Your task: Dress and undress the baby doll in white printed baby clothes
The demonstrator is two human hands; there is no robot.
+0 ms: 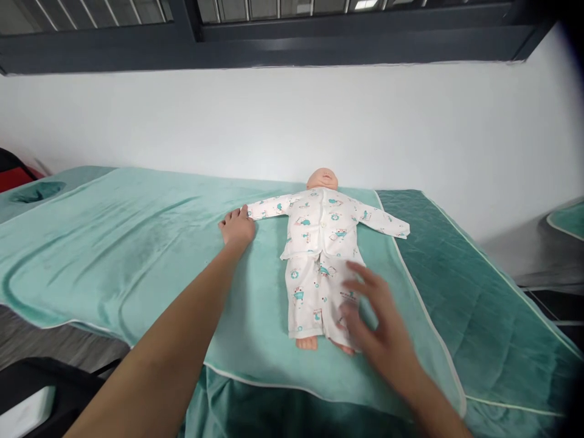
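A baby doll [323, 178] lies on its back on a light green towel [255, 340], its head toward the wall. It wears a white printed pajama shirt [314, 225] and matching pants [303, 298], with its feet showing below the hems. At the cuff of the sleeve on the left is my left hand [238, 226], fingers curled around the sleeve end; the thumb is hidden. My right hand [376, 316], slightly blurred, hovers over the pant leg on the right, its fingers apart and nothing in them. The other sleeve [385, 224] lies stretched out to the right.
Under the towel is a darker green massage bed cover [456, 274], with a face hole [39, 191] at the far left. A white wall [274, 121] rises behind. At lower left, a white object [27, 413] rests on something black.
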